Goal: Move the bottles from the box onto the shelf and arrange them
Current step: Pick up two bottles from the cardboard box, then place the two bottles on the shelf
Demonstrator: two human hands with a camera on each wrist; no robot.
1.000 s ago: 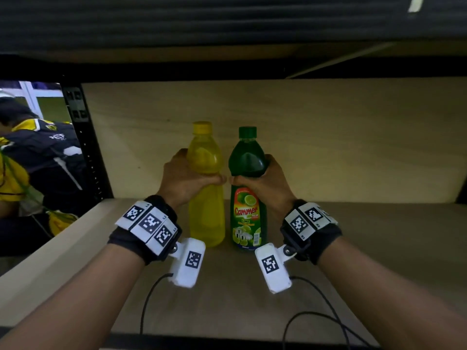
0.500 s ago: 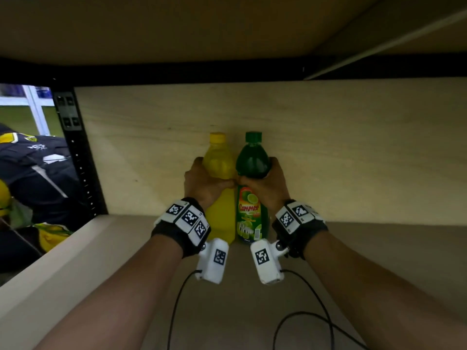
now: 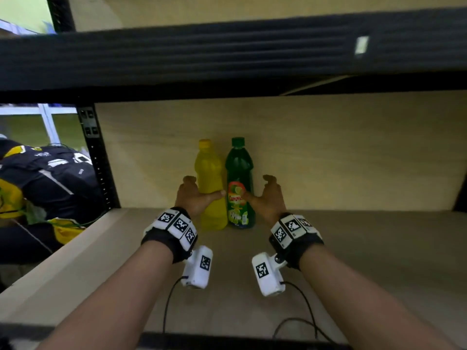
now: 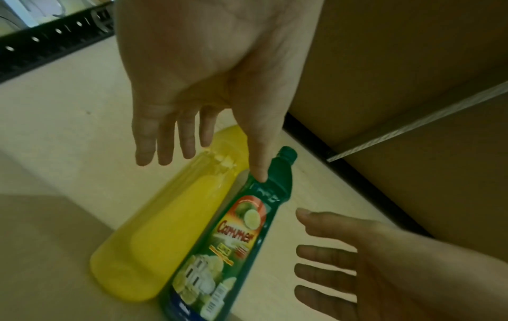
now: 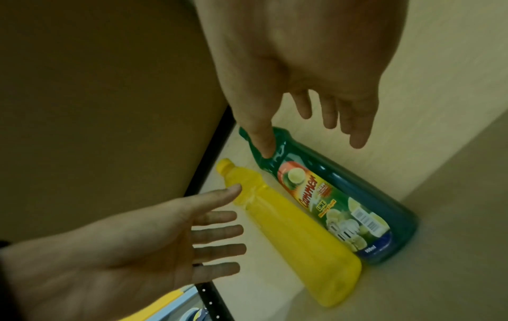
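Bottles come first in your head view: a yellow bottle (image 3: 211, 188) and a green bottle (image 3: 239, 183) stand upright on the shelf (image 3: 353, 248), touching side by side, close to the back panel (image 3: 328, 147). Your left hand (image 3: 193, 195) sits just left of the yellow one, fingers loosely spread, thumb lying across its front. Your right hand (image 3: 267, 198) sits just right of the green one, fingers relaxed and apart, thumb reaching toward the label. Neither hand closes around anything. A black upright post (image 3: 97, 157) marks the shelf's left end, and a dark beam (image 3: 227, 54) runs overhead.

From your left wrist, the left hand (image 4: 203, 71) hangs open, fingers (image 4: 165, 141) straight and clear of the yellow bottle (image 4: 165, 234), the thumb tip against the green bottle (image 4: 233, 249) near its shoulder. Your right hand (image 4: 384, 260) is open beside it.

From your right wrist, the right hand (image 5: 310, 60) is spread, its thumb tip at the green bottle (image 5: 343, 199) neck. Your left hand (image 5: 123, 249) is flat and open, thumb tip meeting the yellow bottle (image 5: 302, 234).
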